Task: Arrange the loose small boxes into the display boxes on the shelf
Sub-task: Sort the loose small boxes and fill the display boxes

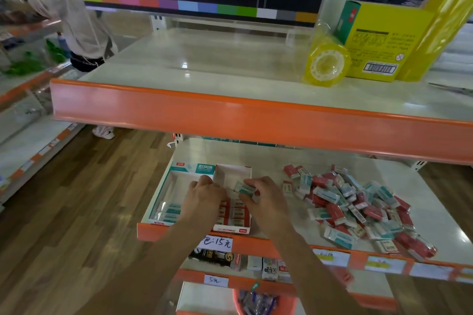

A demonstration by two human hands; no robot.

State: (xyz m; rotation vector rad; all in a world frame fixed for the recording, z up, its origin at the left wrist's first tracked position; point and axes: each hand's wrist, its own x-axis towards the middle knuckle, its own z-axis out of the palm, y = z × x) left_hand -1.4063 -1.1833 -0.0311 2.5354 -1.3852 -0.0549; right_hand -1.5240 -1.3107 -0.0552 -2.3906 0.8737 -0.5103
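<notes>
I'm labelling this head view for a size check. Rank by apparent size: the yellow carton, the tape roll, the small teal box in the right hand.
1. yellow carton
2. tape roll
3. small teal box, held in the right hand

The small box is nearer the camera, yet looks smallest.

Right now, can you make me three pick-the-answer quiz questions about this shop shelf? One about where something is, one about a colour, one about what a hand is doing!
1. Where is the pile of loose small boxes?
A. right of the display boxes
B. on the floor
C. on the top shelf

2. What colour is the tape roll?
A. blue
B. yellow
C. black

3. What is the right hand doing?
A. resting flat
B. pinching a teal small box
C. pointing up

Answers: 1 A, the pile lies right of both display boxes. 2 B, it looks yellow. 3 B, fingers curl round it.
</notes>
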